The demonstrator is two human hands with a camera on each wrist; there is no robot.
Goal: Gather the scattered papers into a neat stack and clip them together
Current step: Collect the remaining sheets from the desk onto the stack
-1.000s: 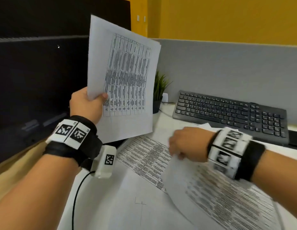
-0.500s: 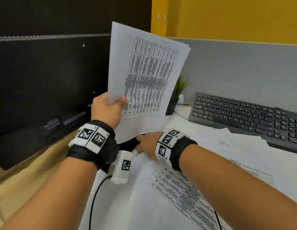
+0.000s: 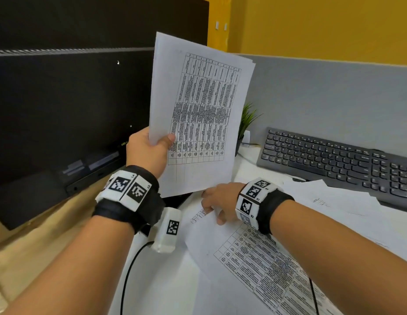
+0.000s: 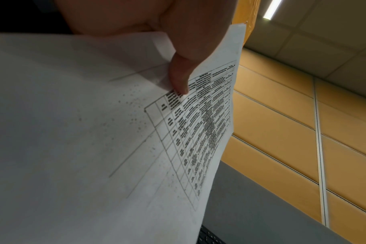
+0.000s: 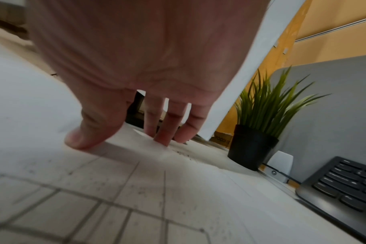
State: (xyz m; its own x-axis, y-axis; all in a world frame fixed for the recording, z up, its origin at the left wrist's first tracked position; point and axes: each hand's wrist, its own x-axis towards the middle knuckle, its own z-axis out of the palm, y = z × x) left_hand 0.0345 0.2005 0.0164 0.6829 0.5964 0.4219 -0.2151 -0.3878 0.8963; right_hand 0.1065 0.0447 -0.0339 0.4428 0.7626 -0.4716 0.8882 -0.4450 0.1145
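My left hand holds a stack of printed sheets upright above the desk's left side, thumb on the front of the stack and fingers behind it. My right hand is down on the desk just below that stack. It pinches the top corner of a printed table sheet, thumb on top and fingers at its far edge. In the right wrist view the sheet bulges up to the left of the hand. More loose sheets lie to the right. No clip is in view.
A black keyboard leans against the grey partition at back right. A small potted plant stands beside it, close behind the held stack. A large dark monitor fills the left. A black cable hangs from my left wrist.
My right hand has crossed from the sheets on the right to the sheet's top corner under the held stack, and that sheet now lifts at its left edge. The left hand keeps the stack upright.
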